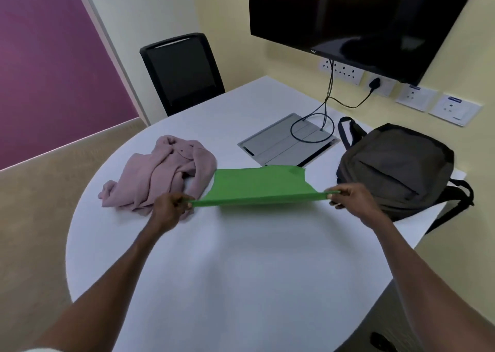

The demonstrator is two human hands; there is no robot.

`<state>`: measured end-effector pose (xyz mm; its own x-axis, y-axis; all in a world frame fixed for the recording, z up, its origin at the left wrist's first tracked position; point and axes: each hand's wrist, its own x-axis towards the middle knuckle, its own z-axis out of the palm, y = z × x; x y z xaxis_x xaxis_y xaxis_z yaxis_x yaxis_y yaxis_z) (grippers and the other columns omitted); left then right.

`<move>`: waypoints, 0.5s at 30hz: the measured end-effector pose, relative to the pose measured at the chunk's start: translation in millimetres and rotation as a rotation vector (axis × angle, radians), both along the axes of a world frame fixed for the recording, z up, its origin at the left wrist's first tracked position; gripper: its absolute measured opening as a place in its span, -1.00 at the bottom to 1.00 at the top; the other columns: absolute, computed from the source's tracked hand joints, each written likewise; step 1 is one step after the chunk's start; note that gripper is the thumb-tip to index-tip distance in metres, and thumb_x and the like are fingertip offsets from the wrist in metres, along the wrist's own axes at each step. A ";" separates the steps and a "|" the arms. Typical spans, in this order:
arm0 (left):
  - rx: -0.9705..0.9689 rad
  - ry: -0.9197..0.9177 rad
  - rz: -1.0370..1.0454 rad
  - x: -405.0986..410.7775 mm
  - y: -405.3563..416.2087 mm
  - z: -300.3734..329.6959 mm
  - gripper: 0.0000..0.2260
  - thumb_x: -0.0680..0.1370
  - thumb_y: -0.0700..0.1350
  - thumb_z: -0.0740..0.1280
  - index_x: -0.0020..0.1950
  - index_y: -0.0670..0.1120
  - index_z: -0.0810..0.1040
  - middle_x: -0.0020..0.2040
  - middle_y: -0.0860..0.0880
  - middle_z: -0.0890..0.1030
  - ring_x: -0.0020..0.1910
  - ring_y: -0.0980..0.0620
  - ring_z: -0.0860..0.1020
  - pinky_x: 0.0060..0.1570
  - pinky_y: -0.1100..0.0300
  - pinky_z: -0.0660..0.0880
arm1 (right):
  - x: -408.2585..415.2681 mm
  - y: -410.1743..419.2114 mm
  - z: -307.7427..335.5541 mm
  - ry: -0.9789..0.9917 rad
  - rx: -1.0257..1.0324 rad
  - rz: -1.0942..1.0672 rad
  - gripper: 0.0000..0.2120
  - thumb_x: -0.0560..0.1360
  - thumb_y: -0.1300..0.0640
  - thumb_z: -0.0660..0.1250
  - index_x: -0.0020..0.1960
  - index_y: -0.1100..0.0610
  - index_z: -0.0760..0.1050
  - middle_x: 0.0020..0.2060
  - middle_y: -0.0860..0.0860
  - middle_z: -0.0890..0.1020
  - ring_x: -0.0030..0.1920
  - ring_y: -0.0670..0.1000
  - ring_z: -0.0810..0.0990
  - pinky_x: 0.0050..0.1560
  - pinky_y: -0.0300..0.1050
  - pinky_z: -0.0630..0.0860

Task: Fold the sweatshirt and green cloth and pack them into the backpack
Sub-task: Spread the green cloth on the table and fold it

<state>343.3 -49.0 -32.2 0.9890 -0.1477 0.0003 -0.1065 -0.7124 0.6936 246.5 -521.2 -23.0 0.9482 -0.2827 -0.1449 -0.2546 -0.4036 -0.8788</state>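
A green cloth (261, 187) is stretched flat a little above the white table (241, 271), its near edge pulled taut. My left hand (168, 208) pinches the cloth's near left corner and my right hand (351, 199) pinches its near right corner. A pink sweatshirt (160, 172) lies crumpled on the table to the left, partly behind my left hand. A dark grey backpack (396, 164) lies on the table's right side, just beyond my right hand; I cannot tell whether it is unzipped.
A grey cable hatch (284, 142) is set in the table behind the cloth, with black cables (328, 94) running up to the wall sockets. A black chair (182, 73) stands at the far edge. A dark screen (361, 16) hangs on the wall.
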 end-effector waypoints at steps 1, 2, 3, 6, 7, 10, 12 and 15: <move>0.019 0.014 -0.024 -9.2 1.1 -14.1 -0.75 0.49 -0.39 0.40 -0.04 -0.05 0.70 -0.30 -0.04 0.68 -0.34 0.11 0.59 -0.20 0.14 0.59 | -10.0 -0.1 -13.6 0.050 -0.010 0.005 -0.85 0.51 0.39 0.38 0.04 0.26 0.66 -0.27 0.13 0.68 -0.29 0.04 0.64 -0.30 -0.27 0.59; 0.061 0.026 -0.047 -18.0 1.4 -24.7 -0.75 0.48 -0.39 0.40 -0.04 -0.06 0.71 -0.32 0.00 0.67 -0.33 0.07 0.59 -0.22 0.18 0.58 | -20.0 0.7 -26.1 0.096 -0.009 0.008 -0.84 0.51 0.39 0.38 0.04 0.26 0.66 -0.27 0.12 0.68 -0.30 0.03 0.64 -0.32 -0.26 0.58; 0.088 0.038 -0.078 -27.5 -0.2 -34.3 -0.77 0.48 -0.39 0.40 -0.04 -0.09 0.73 -0.32 0.03 0.66 -0.33 0.06 0.60 -0.27 0.28 0.54 | -30.8 2.5 -36.5 0.140 -0.010 0.012 -0.84 0.51 0.39 0.38 0.04 0.25 0.67 -0.26 0.13 0.69 -0.30 0.02 0.64 -0.33 -0.24 0.57; 0.187 0.044 -0.162 -55.5 -2.0 -62.2 -0.77 0.49 -0.38 0.41 -0.05 -0.08 0.74 -0.27 0.01 0.69 -0.30 0.04 0.63 -0.26 0.25 0.52 | -64.1 10.9 -64.3 0.232 -0.022 0.027 -0.82 0.50 0.38 0.39 -0.04 0.15 0.69 -0.22 0.19 0.71 -0.26 0.06 0.63 -0.31 -0.19 0.53; 0.200 0.045 -0.185 -64.4 -0.9 -70.5 -0.76 0.48 -0.38 0.41 -0.06 -0.07 0.74 -0.25 0.00 0.71 -0.31 0.10 0.62 -0.27 0.29 0.51 | -74.8 13.6 -71.9 0.255 -0.040 0.027 -0.81 0.50 0.38 0.39 -0.05 0.14 0.69 -0.22 0.19 0.71 -0.26 0.07 0.63 -0.31 -0.17 0.53; 0.244 0.067 -0.221 -91.2 7.6 -89.6 -0.77 0.47 -0.36 0.42 -0.06 -0.05 0.75 -0.22 0.01 0.72 -0.32 0.23 0.56 -0.28 0.48 0.37 | -105.6 21.0 -90.3 0.313 -0.097 0.028 -0.78 0.49 0.39 0.39 -0.08 0.11 0.70 -0.32 0.10 0.70 -0.29 0.02 0.59 -0.30 -0.17 0.51; 0.257 0.093 -0.216 -108.7 15.1 -98.4 -0.77 0.48 -0.34 0.42 -0.06 -0.02 0.74 -0.21 0.03 0.72 -0.29 0.20 0.58 -0.28 0.42 0.39 | -122.5 26.4 -96.5 0.324 -0.158 0.041 -0.77 0.48 0.38 0.41 -0.10 0.07 0.70 -0.39 -0.12 0.63 -0.33 -0.12 0.52 -0.30 -0.32 0.43; 0.233 0.104 -0.207 -125.4 30.8 -105.1 -0.78 0.49 -0.32 0.42 -0.05 -0.02 0.74 -0.21 0.05 0.72 -0.25 0.16 0.62 -0.24 0.30 0.46 | -142.5 35.7 -98.9 0.328 -0.209 0.040 -0.79 0.50 0.35 0.41 -0.06 0.05 0.69 -0.32 -0.16 0.60 -0.29 -0.19 0.49 -0.31 -0.38 0.35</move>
<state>218.0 -18.1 -137.3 0.9310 -0.3297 -0.1564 -0.2029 -0.8239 0.5292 104.1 -485.4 -121.9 0.8722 -0.3021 -0.3848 -0.4885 -0.5808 -0.6512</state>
